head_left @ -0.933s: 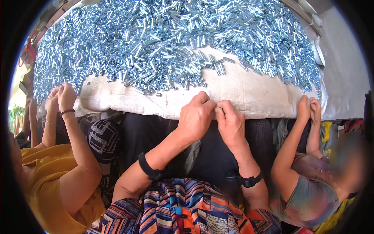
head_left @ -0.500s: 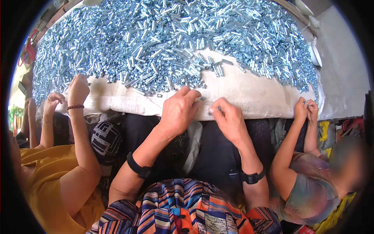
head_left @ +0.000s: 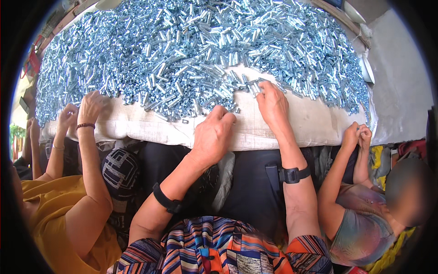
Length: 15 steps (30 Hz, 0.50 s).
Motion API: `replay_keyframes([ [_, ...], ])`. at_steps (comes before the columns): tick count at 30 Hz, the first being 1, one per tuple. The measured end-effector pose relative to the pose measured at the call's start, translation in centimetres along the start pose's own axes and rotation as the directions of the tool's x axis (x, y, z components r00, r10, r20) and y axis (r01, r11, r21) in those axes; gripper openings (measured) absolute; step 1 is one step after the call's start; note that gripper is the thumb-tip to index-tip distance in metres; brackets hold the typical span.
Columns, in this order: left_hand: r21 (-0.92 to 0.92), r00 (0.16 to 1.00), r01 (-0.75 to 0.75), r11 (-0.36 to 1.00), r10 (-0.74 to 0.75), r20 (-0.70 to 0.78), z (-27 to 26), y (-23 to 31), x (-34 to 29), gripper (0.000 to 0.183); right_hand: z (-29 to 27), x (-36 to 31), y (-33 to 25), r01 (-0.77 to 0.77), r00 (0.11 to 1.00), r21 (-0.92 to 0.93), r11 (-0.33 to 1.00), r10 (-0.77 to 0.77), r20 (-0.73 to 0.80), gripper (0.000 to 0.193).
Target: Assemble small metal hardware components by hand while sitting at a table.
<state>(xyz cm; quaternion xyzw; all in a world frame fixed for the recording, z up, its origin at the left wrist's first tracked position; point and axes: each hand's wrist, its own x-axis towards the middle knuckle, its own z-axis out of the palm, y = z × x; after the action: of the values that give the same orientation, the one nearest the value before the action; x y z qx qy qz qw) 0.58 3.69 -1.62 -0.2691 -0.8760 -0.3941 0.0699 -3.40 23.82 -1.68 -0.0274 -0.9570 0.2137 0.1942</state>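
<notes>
A wide heap of small shiny metal sleeves (head_left: 191,50) covers most of the pale cloth-covered surface (head_left: 182,133). My left hand (head_left: 213,132) is closed, its curled fingers at the heap's near edge; what they hold, if anything, is hidden. Farther forward, my right hand (head_left: 273,106) has its fingertips drawn together among a few loose sleeves (head_left: 253,86) that lie on a bare patch of cloth. I cannot make out whether one is pinched there.
Seated at my left, a person in a mustard top has a hand (head_left: 91,106) at the heap. At the right, another person's hands (head_left: 357,136) meet near the cloth's edge. White bowls (head_left: 367,69) sit along the right rim. A grey floor (head_left: 399,86) lies beyond.
My right hand has moved forward from the near edge of the cloth to the loose sleeves. The left hand stays near the heap's edge, its fingers now hiding the small piece seen before.
</notes>
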Motion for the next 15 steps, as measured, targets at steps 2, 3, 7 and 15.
replay_keyframes([
  [2, -0.029, 1.0, 0.018, 0.999, -0.019, -0.019, -0.5, -0.1, 0.0, 0.008, 0.0, 0.5, -0.1, -0.02, 0.999, -0.024, 0.999, 0.021, 0.039, 0.025],
  [3, -0.061, 0.999, 0.033, 0.998, -0.036, -0.038, -0.9, -0.1, 0.0, 0.009, 0.0, 0.6, -0.1, -0.023, 0.999, -0.023, 0.999, 0.024, 0.041, 0.025],
  [7, -0.268, 0.995, 0.076, 0.96, -0.088, -0.036, -1.2, -1.1, -0.3, 0.015, -0.1, 0.5, 0.7, -0.038, 0.996, 0.004, 0.999, 0.037, 0.084, 0.025],
  [15, -0.807, 0.906, 0.407, 0.428, -0.301, 0.298, -2.7, 0.2, -0.6, 0.014, -3.9, -6.1, -4.7, -0.428, 0.89, 0.765, 0.481, 0.081, 0.448, 0.035],
])
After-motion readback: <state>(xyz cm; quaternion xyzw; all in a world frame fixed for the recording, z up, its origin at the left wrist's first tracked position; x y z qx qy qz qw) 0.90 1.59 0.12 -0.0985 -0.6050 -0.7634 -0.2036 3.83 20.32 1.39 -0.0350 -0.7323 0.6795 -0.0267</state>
